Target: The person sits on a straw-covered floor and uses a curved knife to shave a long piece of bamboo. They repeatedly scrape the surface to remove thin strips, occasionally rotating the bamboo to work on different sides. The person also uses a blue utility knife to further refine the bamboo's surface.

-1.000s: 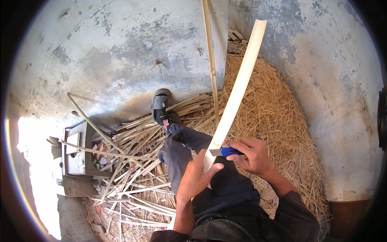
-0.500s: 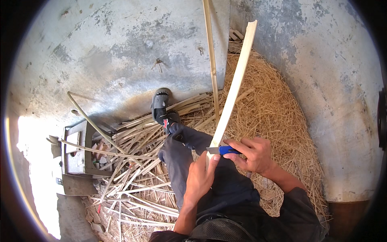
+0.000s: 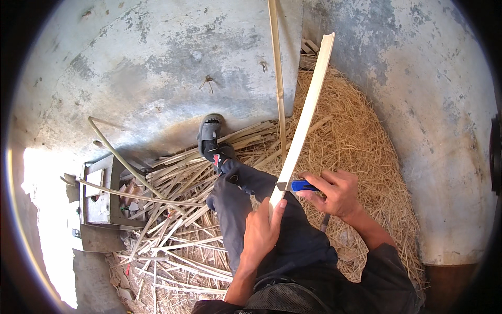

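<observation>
A long pale strip of split bamboo [image 3: 305,115] slants up and away from my lap toward the wall. Its near end lies in my left hand [image 3: 260,230], which is closed round it with the thumb along the right edge. My right hand [image 3: 334,192] grips a blue-handled utility knife [image 3: 303,186]. The knife's blade rests across the face of the strip, a little beyond my left thumb. The fingers of my right hand partly hide the handle.
A thin upright strip [image 3: 278,78] leans on the grey wall [image 3: 151,68]. Split sticks [image 3: 178,225] cover the floor to the left, beside a wooden box [image 3: 99,196]. Straw-like shavings [image 3: 355,125] are heaped to the right. A shoe [image 3: 210,131] touches the wall's foot.
The knife and my right hand have moved slightly right and up along the strip, away from my left thumb. My left hand keeps its hold, and the view has shifted a little.
</observation>
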`<move>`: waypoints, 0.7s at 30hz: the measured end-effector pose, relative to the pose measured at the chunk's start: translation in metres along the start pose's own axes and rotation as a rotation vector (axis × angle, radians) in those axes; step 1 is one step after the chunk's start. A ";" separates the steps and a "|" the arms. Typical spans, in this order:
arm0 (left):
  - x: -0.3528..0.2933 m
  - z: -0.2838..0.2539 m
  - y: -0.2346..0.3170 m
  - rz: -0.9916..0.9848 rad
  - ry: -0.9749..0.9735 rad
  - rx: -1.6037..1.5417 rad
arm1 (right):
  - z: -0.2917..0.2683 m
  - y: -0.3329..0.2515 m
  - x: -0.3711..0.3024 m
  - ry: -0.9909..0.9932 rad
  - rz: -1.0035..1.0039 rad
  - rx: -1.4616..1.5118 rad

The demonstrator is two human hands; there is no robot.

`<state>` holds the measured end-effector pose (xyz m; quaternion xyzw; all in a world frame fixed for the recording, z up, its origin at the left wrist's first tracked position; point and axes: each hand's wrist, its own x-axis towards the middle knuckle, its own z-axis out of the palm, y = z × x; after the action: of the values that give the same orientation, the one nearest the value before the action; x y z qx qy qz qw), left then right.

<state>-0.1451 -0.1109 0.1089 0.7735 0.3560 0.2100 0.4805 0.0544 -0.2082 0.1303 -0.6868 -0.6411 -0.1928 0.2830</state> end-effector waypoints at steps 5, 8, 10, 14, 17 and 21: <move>-0.002 0.001 -0.004 -0.006 0.005 0.016 | -0.004 0.000 0.004 -0.034 -0.024 -0.022; -0.008 0.002 -0.009 -0.024 -0.018 0.052 | 0.010 0.015 -0.003 0.112 0.024 -0.033; -0.020 0.003 -0.018 -0.032 -0.043 0.089 | 0.007 0.038 0.007 0.141 0.103 -0.034; -0.031 0.001 -0.019 -0.107 -0.057 0.052 | 0.004 0.046 0.012 0.146 0.076 -0.073; -0.032 -0.001 -0.024 -0.098 -0.037 0.067 | 0.008 0.048 0.015 0.132 0.031 -0.073; -0.038 -0.006 -0.028 -0.148 -0.070 0.078 | 0.015 0.057 0.016 0.114 0.110 -0.041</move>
<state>-0.1838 -0.1287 0.0875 0.7698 0.4033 0.1328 0.4765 0.1113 -0.1870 0.1209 -0.7145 -0.5812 -0.2289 0.3152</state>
